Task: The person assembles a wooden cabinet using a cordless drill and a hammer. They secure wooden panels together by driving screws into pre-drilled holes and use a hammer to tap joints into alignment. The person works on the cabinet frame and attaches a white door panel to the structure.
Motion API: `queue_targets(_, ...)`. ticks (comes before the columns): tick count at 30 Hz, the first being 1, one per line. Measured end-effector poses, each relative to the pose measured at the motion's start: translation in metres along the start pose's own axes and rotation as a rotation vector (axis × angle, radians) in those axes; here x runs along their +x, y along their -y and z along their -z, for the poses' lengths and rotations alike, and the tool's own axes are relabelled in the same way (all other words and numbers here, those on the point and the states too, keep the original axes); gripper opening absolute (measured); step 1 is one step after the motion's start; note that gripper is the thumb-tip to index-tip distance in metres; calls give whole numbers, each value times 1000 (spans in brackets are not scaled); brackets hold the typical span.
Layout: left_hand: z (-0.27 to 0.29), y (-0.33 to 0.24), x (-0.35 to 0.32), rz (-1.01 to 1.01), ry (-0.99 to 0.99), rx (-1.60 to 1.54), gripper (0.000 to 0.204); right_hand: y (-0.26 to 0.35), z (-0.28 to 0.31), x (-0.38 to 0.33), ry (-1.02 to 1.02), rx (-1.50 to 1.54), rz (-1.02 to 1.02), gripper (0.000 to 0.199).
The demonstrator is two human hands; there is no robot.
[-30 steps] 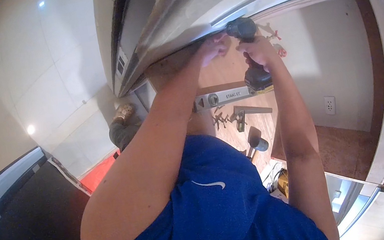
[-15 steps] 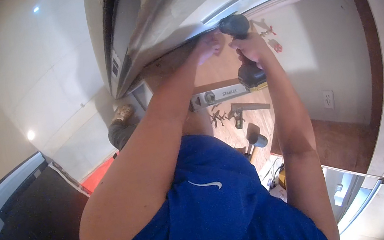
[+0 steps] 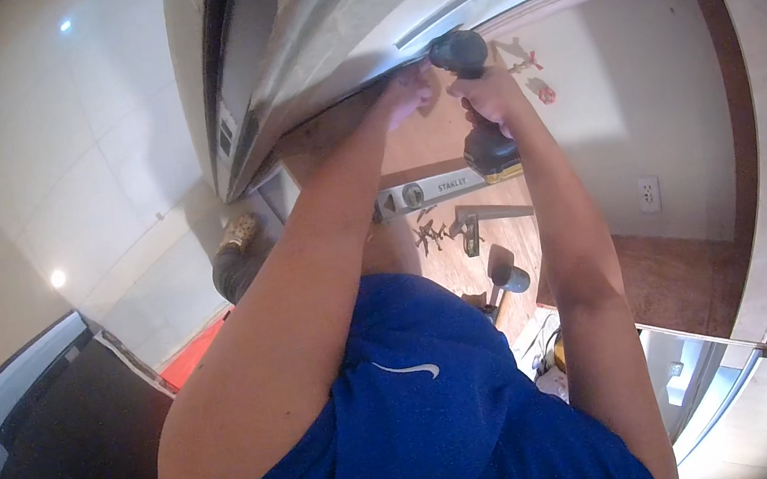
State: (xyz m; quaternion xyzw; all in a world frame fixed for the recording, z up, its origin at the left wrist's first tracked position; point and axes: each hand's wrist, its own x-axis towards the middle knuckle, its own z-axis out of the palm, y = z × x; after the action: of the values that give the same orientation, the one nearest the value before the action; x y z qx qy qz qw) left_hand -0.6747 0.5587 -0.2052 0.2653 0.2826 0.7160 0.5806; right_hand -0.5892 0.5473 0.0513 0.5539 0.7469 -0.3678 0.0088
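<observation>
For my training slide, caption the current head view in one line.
The right hand grips a dark power drill, left hand near its front; a silver spirit level is nearby.

Wood-toned surface (image 3: 513, 236), silver level (image 3: 441, 190) across it, small dark pieces (image 3: 430, 233), L-shaped tool (image 3: 471, 230), mallet (image 3: 514, 279)

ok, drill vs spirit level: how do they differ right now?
- Hold: the drill is gripped in the right hand; the spirit level is in neither hand.
- Colour: the drill is mostly black with yellow at its base; the level is pale silver-grey.
- Shape: the drill has a bulky head, grip and wide base; the level is a long straight bar.
Shared: both are tools, and both are partly hidden, the level's right part behind the drill's base.
</observation>
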Motion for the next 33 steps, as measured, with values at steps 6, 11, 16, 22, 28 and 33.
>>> queue_targets(6, -10, -12, -9, 35, -39, 102, 71, -5, -4, 0, -32, 22, 7, 23)
queue_targets(11, -11, -16, -9, 61, -52, 110, 74, 1, -4, -1, -36, -6, -27, 20)
queue_targets(16, -7, -18, -7, 41, -14, 124, 79, -3, -4, 1, -54, 5, -15, 24)
queue_targets(22, 8, 20, 9, 19, 83, -17, 68, -19, -11, 5, -39, 25, -50, 25)
queue_targets(28, 56, 26, 84, -357, -477, 337, 42, 30, -16, 24, 78, 80, 65, 26)
queue_targets(33, -14, 38, 47, -241, -723, 901, 19, -36, -11, 12, 50, 96, -47, 25)
